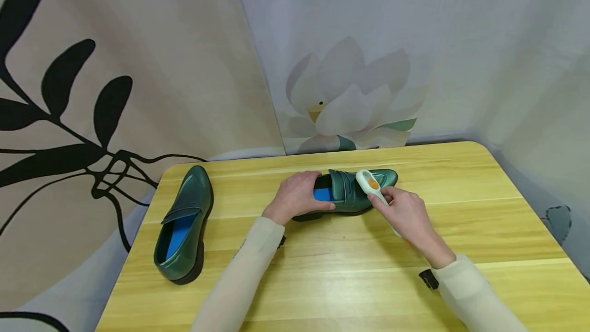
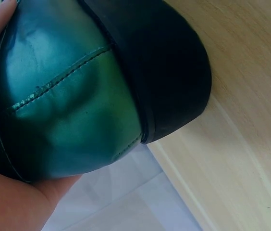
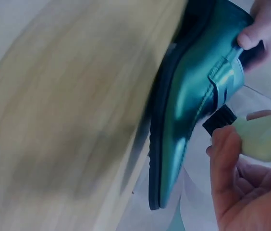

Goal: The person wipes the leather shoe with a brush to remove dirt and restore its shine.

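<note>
A dark green loafer [image 1: 346,192] with a blue insole and black sole lies at the far middle of the table, toe to the right. My left hand [image 1: 295,196] grips its heel end, thumb along the near side of the opening. In the left wrist view the stitched heel [image 2: 63,96] fills much of the frame. Between thumb and fingers my right hand [image 1: 407,219] holds a small white brush [image 1: 369,182] with an orange spot, over the front of the loafer. The right wrist view shows its black head [image 3: 219,120] close to the shoe's strap.
A matching green loafer [image 1: 195,193] stands on the left side of the table, toe pointing away. The wooden table [image 1: 322,281] has rounded far corners. Behind it hangs a pale curtain [image 1: 193,65] printed with leaves and a lotus.
</note>
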`<state>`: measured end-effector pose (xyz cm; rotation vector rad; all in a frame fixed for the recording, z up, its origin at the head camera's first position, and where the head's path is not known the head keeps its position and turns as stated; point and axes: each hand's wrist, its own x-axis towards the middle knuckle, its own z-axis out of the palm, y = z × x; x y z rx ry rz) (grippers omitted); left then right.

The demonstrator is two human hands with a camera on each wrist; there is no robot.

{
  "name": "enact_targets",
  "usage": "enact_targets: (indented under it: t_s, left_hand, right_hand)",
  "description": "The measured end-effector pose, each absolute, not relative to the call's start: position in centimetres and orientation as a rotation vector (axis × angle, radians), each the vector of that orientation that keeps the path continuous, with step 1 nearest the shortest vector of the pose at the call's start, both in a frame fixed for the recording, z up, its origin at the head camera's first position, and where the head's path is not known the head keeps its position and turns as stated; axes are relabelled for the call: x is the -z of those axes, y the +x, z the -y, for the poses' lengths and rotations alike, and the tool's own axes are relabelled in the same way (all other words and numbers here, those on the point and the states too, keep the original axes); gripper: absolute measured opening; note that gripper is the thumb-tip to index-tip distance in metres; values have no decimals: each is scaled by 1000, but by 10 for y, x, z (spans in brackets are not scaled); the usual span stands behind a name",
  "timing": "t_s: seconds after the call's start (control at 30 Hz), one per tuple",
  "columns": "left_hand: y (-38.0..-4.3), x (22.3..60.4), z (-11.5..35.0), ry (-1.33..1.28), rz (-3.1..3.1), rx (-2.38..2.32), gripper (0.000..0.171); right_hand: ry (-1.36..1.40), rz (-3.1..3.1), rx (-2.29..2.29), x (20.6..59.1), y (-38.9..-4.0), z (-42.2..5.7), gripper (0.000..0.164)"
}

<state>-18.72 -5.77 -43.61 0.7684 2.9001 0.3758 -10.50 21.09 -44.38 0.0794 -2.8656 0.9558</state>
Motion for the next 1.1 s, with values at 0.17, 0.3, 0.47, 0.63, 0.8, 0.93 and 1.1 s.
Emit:
enact_targets:
  t_s: [0.17, 0.3, 0.47, 0.63, 0.8, 0.93, 1.1]
  left_hand:
    - [-187, 435, 57, 773, -2910, -364, 96]
    - [-187, 435, 57, 780, -2918, -364, 95]
    - [-186, 434, 57, 773, -2911, -381, 95]
    - [-187, 434, 57, 767, -2913, -368, 95]
    - [-186, 435, 57, 774, -2911, -365, 96]
    - [-186, 435, 56, 778, -2907, -365, 97]
    - [-186, 435, 55, 767, -2909, -357, 97]
  right_hand:
    - [89, 2876, -894, 448, -107, -211, 39]
    - [94, 2870, -802, 447, -108, -217, 38]
    - [110, 2845, -668, 445, -112, -229, 33]
    - [77, 2823, -622, 444, -118, -232, 33]
    - [160, 2847, -673, 446, -120, -218, 32]
    - [190, 2859, -703, 447, -120, -212, 31]
    - [112, 2864, -662, 444, -120, -227, 31]
